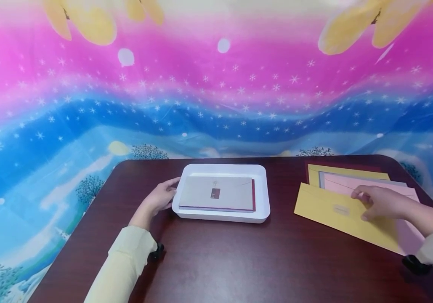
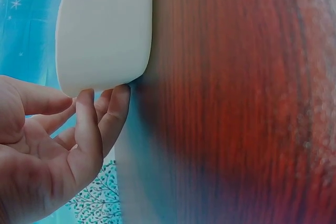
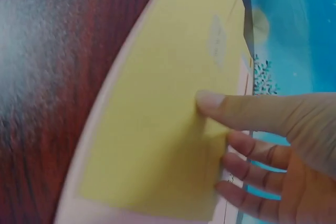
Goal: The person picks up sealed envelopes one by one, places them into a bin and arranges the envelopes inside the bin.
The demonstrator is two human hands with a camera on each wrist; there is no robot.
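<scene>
A white tray point(image 1: 220, 218) holds a small stack of envelopes, with a grey envelope point(image 1: 197, 191) on top and a dark red edge showing beneath. At the tray's left end is my left hand point(image 1: 159, 196). In the left wrist view its fingertips point(image 2: 122, 94) touch the tray's end wall, the thumb near the rim. To the right, my right hand point(image 1: 384, 202) pinches a yellow envelope point(image 1: 318, 204) at its far long edge. In the right wrist view the thumb point(image 3: 212, 100) lies on its face and the other fingertips are at its edge.
Beneath the yellow envelope is a pink envelope point(image 1: 339, 182). Behind it lie a grey one, another yellow envelope point(image 1: 312, 173) and a dark red edge. All this is on a dark brown table point(image 1: 239, 261). A colourful printed cloth point(image 1: 201, 92) hangs behind the table.
</scene>
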